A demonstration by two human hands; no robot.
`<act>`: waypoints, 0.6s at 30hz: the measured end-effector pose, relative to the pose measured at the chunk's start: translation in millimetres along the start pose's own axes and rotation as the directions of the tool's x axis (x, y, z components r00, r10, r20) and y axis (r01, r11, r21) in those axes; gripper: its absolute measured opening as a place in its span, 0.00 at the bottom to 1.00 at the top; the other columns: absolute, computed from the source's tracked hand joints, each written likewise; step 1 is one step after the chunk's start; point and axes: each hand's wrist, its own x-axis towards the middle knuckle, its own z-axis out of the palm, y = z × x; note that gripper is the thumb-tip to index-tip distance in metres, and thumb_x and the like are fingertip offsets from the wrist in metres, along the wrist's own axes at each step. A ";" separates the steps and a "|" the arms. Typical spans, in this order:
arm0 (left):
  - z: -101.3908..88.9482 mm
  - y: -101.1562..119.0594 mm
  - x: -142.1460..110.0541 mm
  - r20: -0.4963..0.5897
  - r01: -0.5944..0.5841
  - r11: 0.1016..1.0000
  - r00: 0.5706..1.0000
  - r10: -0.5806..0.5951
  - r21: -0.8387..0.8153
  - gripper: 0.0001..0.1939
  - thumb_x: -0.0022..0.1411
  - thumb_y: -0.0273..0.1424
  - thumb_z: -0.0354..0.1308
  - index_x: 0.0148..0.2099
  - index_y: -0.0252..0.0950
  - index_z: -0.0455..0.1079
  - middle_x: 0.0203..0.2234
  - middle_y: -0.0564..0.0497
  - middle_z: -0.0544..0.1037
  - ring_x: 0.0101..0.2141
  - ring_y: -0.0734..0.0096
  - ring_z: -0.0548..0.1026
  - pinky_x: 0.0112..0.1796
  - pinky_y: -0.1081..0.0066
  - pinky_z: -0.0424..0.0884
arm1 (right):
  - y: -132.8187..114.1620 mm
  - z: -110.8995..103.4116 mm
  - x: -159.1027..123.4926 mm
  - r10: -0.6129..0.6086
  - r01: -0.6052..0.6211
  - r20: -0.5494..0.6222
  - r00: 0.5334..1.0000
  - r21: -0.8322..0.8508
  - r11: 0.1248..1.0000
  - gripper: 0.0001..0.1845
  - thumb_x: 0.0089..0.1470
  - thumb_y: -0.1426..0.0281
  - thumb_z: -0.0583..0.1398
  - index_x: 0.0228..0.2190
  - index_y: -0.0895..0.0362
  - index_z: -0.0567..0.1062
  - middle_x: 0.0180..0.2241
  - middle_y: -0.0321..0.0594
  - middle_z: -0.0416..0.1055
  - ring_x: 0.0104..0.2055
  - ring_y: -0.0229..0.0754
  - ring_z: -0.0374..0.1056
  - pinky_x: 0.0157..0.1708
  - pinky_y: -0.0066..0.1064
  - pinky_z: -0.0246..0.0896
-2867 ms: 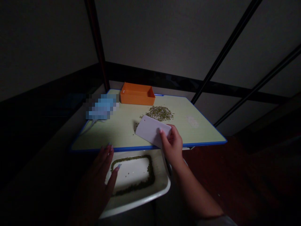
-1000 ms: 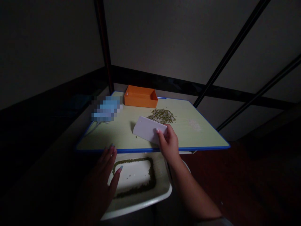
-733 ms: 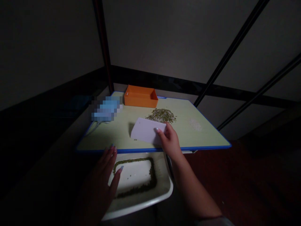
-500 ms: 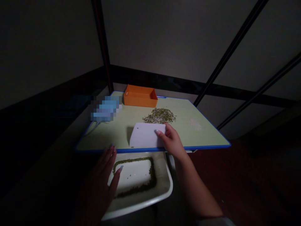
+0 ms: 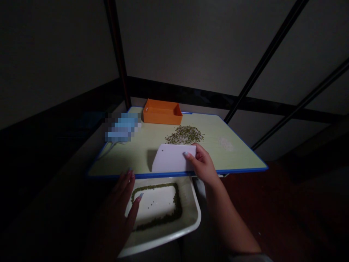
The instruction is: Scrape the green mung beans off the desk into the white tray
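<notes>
My right hand [image 5: 204,165] grips a white plastic scraper [image 5: 171,159] by its right end, thumb on the near face. The scraper leans upright with its lower edge at the front rim of the pale green table [image 5: 125,154]. Behind it lies a loose heap of small green beans or seeds [image 5: 188,134], too small to name surely. My left hand [image 5: 122,200], dim, is open with fingers spread, fingertips by the table's front edge. Below that edge, a white basin [image 5: 192,218] holds more green grains along its sides, with several loose ones on its floor.
An orange open box [image 5: 163,115] stands at the table's back left. A blurred blue item [image 5: 122,127] with a pale cord lies at the left edge. Whitish small grains [image 5: 226,143] are scattered on the right. Walls close in behind and at the left.
My right hand and the scraper have shifted slightly right and nearer me. Dark bits at the scraper's lower left corner are gone, and more loose specks show on the basin's floor.
</notes>
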 end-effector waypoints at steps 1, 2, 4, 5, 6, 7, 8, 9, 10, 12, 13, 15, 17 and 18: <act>0.2 0.0 0.0 -0.007 -0.006 1.000 1.000 0.006 0.005 0.34 0.64 0.38 0.47 0.69 0.43 0.41 0.61 0.46 0.67 0.60 0.61 0.66 0.52 0.60 0.73 | -0.6 -2.1 -0.8 -0.018 0.017 -0.048 0.999 -0.015 1.000 0.15 0.52 0.57 0.61 0.28 0.54 0.64 0.23 0.29 0.60 0.25 0.35 0.57 0.24 0.25 0.52; 0.3 0.0 0.0 -0.010 -0.008 1.000 1.000 0.008 0.007 0.34 0.64 0.38 0.47 0.69 0.42 0.41 0.61 0.46 0.67 0.60 0.61 0.66 0.52 0.60 0.73 | -1.5 -4.5 -1.9 -0.040 0.035 -0.110 0.993 -0.050 0.998 0.14 0.53 0.58 0.61 0.28 0.54 0.64 0.23 0.29 0.60 0.25 0.35 0.57 0.24 0.25 0.53; 0.7 0.0 -0.2 -0.006 -0.003 1.000 1.000 0.003 0.002 0.35 0.63 0.38 0.47 0.69 0.42 0.41 0.62 0.46 0.67 0.60 0.61 0.66 0.52 0.60 0.73 | -4.4 -9.3 -5.4 -0.097 0.058 -0.244 0.965 -0.161 0.985 0.12 0.54 0.60 0.61 0.28 0.54 0.65 0.23 0.29 0.61 0.25 0.35 0.58 0.24 0.25 0.52; 0.7 0.1 -0.3 -0.007 0.001 1.000 1.000 -0.001 0.000 0.35 0.63 0.38 0.47 0.69 0.43 0.41 0.62 0.46 0.66 0.60 0.61 0.66 0.52 0.60 0.73 | -6.3 -11.2 -7.9 -0.128 0.064 -0.296 0.947 -0.217 0.974 0.12 0.55 0.61 0.60 0.28 0.54 0.65 0.23 0.29 0.61 0.25 0.35 0.58 0.23 0.25 0.51; 0.5 0.0 -0.4 -0.006 0.006 1.000 1.000 -0.006 -0.003 0.35 0.63 0.38 0.48 0.69 0.43 0.41 0.62 0.46 0.66 0.60 0.61 0.66 0.53 0.60 0.73 | -8.4 -12.6 -10.9 -0.157 0.068 -0.332 0.930 -0.264 0.962 0.11 0.55 0.62 0.60 0.28 0.54 0.65 0.22 0.29 0.60 0.24 0.35 0.57 0.23 0.25 0.50; 0.3 0.0 -0.3 -0.008 0.009 1.000 1.000 -0.009 -0.006 0.35 0.63 0.38 0.48 0.69 0.44 0.41 0.62 0.47 0.66 0.60 0.61 0.66 0.53 0.60 0.73 | -10.5 -13.2 -14.5 -0.185 0.076 -0.350 0.919 -0.303 0.950 0.10 0.56 0.63 0.59 0.28 0.54 0.66 0.22 0.29 0.60 0.24 0.35 0.57 0.22 0.25 0.50; -0.1 -0.2 -0.2 -0.006 0.012 1.000 1.000 -0.012 -0.011 0.35 0.63 0.38 0.48 0.69 0.45 0.40 0.62 0.47 0.66 0.60 0.61 0.66 0.53 0.60 0.73 | -12.8 -12.9 -18.5 -0.212 0.088 -0.352 0.912 -0.337 0.937 0.09 0.57 0.63 0.59 0.29 0.54 0.66 0.21 0.29 0.60 0.23 0.35 0.57 0.21 0.25 0.50; -0.5 -0.4 0.0 -0.001 0.012 1.000 1.000 -0.012 -0.018 0.35 0.63 0.38 0.48 0.69 0.45 0.40 0.62 0.48 0.66 0.60 0.61 0.65 0.53 0.60 0.73 | -15.2 -11.4 -22.8 -0.240 0.104 -0.339 0.909 -0.373 0.922 0.08 0.58 0.64 0.58 0.29 0.53 0.66 0.21 0.29 0.60 0.22 0.35 0.57 0.21 0.25 0.50; -0.8 -0.6 0.2 0.005 0.011 1.000 1.000 -0.011 -0.023 0.36 0.63 0.38 0.48 0.69 0.45 0.40 0.62 0.48 0.66 0.60 0.61 0.65 0.53 0.60 0.73 | -17.5 -9.0 -27.1 -0.272 0.129 -0.312 0.910 -0.412 0.902 0.07 0.58 0.65 0.58 0.30 0.53 0.67 0.20 0.29 0.61 0.21 0.35 0.57 0.20 0.26 0.50; -1.0 -1.2 0.5 0.022 0.005 1.000 1.000 -0.005 -0.029 0.36 0.63 0.38 0.49 0.69 0.44 0.40 0.63 0.47 0.65 0.61 0.60 0.65 0.53 0.59 0.73 | -22.0 -1.3 -34.9 -0.356 0.216 -0.206 0.911 -0.497 0.841 0.03 0.59 0.67 0.58 0.32 0.52 0.68 0.21 0.30 0.66 0.21 0.36 0.61 0.21 0.26 0.54; -0.7 -1.5 0.5 0.022 0.002 1.000 1.000 -0.001 -0.026 0.36 0.63 0.38 0.49 0.69 0.44 0.40 0.63 0.46 0.65 0.61 0.60 0.65 0.53 0.59 0.73 | -23.8 3.6 -37.9 -0.411 0.286 -0.130 0.902 -0.533 0.797 0.01 0.59 0.69 0.57 0.33 0.52 0.69 0.22 0.31 0.69 0.22 0.37 0.64 0.22 0.27 0.56; 0.1 -1.9 0.1 0.015 -0.005 1.000 1.000 0.005 -0.019 0.35 0.63 0.39 0.48 0.69 0.43 0.41 0.63 0.45 0.65 0.61 0.59 0.65 0.52 0.58 0.73 | -25.9 14.3 -41.6 -0.528 0.460 0.051 0.848 -0.566 0.684 0.04 0.58 0.72 0.56 0.35 0.52 0.70 0.27 0.36 0.75 0.27 0.39 0.70 0.28 0.29 0.63; 1.0 -2.0 -0.8 0.012 0.006 1.000 1.000 -0.006 -0.021 0.34 0.63 0.40 0.48 0.69 0.43 0.42 0.63 0.45 0.65 0.61 0.58 0.65 0.53 0.57 0.73 | -25.3 24.2 -42.6 -0.615 0.609 0.199 0.763 -0.540 0.581 0.09 0.58 0.75 0.55 0.38 0.52 0.71 0.31 0.41 0.78 0.32 0.42 0.74 0.33 0.32 0.67; 1.2 -2.0 -1.4 0.012 0.015 0.999 1.000 -0.015 -0.030 0.34 0.64 0.39 0.47 0.69 0.44 0.43 0.63 0.46 0.64 0.61 0.59 0.65 0.53 0.57 0.73 | -24.0 28.3 -42.4 -0.640 0.650 0.239 0.730 -0.532 0.542 0.10 0.58 0.76 0.54 0.40 0.53 0.71 0.33 0.43 0.79 0.34 0.42 0.75 0.35 0.33 0.68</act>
